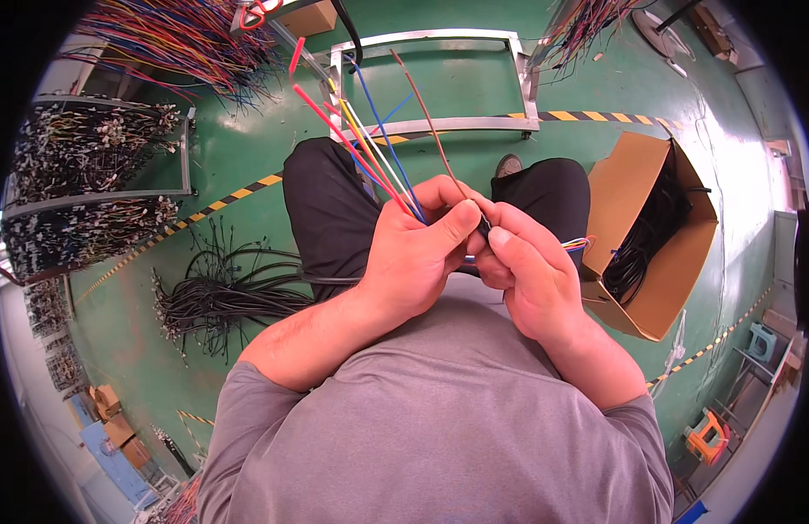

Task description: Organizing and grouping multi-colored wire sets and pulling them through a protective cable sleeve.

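Left hand (417,253): clasps fan of thin red, yellow, blue, brown insulated wires (369,144) over lap | Right hand (522,271): pinches their base, apparently a dark cable end | Risk: a loosened pinch lets strands slip free.

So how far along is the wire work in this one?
Done-looking: a pile of black cables lies on the green floor to the person's left. In hand: the left hand grips a fan of coloured wires, and the right hand pinches at the same bundle. Left: the open cardboard box on the right holds more black cables.
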A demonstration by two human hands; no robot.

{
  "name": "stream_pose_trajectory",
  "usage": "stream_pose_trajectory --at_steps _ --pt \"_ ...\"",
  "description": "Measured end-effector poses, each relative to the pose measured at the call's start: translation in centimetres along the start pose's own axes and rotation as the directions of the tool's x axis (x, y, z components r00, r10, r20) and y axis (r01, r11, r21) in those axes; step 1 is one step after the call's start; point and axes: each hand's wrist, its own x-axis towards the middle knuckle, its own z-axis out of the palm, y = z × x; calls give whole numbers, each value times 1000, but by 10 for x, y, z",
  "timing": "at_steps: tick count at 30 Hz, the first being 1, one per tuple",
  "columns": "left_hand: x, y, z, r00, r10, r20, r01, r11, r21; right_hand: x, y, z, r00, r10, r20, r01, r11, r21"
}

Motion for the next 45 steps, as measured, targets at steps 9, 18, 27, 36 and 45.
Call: stream_pose_trajectory --at_steps 9,18,27,36,45 --pt "-1 -6 -3 998 47 42 -48 998 27 2 7 -2 991 -134 -9 129 971 -200" --pt "-2 -1 4 999 23 31 -24 999 38 2 7 -5 993 -120 12 119 966 -231" --pt "-3 -1 5 1000 -14 24 14 1000 -9 -1 6 -8 994 -106 36 110 976 -186" --pt "-4 -1 6 999 26 25 -27 999 27 -2 11 -5 998 -63 -5 62 993 -100" --pt "-6 -1 5 999 24 29 -25 1000 3 -3 18 -6 993 -120 22 122 983 -139"
